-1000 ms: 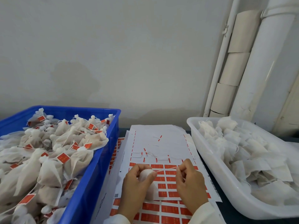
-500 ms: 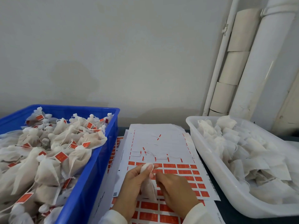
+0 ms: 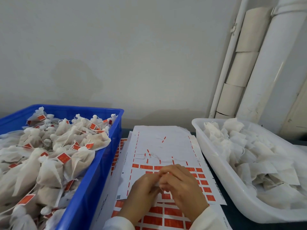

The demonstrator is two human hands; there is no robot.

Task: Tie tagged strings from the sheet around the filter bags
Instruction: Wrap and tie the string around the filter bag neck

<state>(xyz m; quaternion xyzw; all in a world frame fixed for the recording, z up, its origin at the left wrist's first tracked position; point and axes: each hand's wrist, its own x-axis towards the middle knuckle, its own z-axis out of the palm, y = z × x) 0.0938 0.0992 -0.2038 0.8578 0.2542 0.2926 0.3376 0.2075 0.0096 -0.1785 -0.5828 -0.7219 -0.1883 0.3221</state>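
A white sheet with rows of red tags lies on the table between two bins. Above its near half my left hand and my right hand meet, fingers curled together. A small white filter bag is pinched between them and almost wholly hidden; only a sliver shows. My right fingers overlap my left fingertips at the bag's neck. The string itself cannot be made out. Loose strings and red tag strips lie on the emptied far part of the sheet.
A blue bin at the left is heaped with tied bags bearing red tags. A white bin at the right holds untied white bags. More tag sheets lie stacked under the top one. White pipes and a wall stand behind.
My right hand has moved left from the sheet's right side onto my left hand. The bag, plainly visible earlier, is now covered by both hands.
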